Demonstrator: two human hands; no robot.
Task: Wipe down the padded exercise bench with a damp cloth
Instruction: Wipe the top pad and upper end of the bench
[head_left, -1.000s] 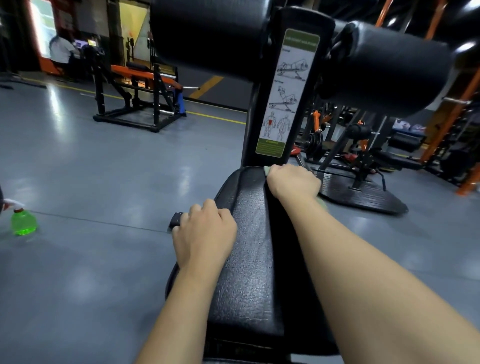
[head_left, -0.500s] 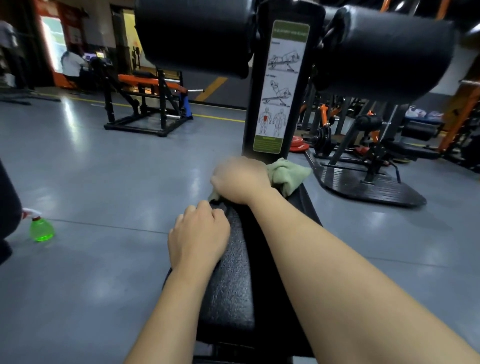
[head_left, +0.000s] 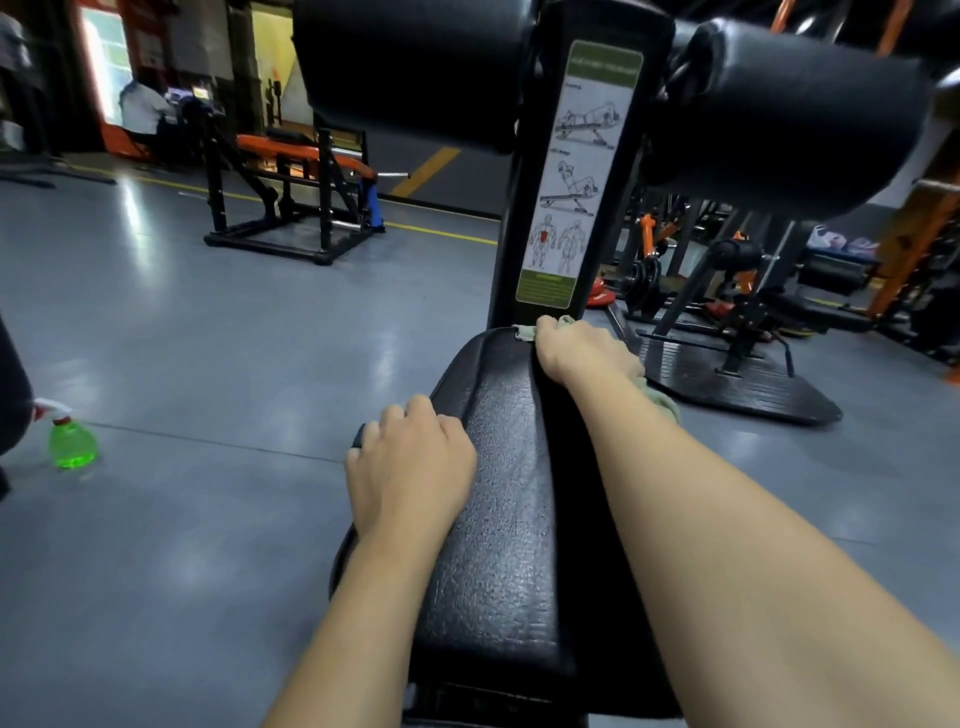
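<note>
From the head view, the black padded bench (head_left: 498, 519) runs lengthwise straight away from the person, its near end low in the picture and its rounded far end butting up to an upright black post (head_left: 511, 218). The right hand (head_left: 582, 353) sits at the far end of the bench on its right side, its grip bent down over a pale green cloth (head_left: 525, 332) and pressing it to the padding. One corner of the cloth peeks out on the far left of the knuckles, and another part hangs off the right edge of the bench below the wrist. The left hand (head_left: 410, 467) is nearer, at mid-length, its grip curled over the bench's left edge. The post carries a tall label (head_left: 582, 182) with exercise drawings, and two thick black roller pads (head_left: 410, 67) stick out to its left and right. Far to the left, a green spray bottle (head_left: 72, 441) stands on the grey floor (head_left: 234, 364).
</note>
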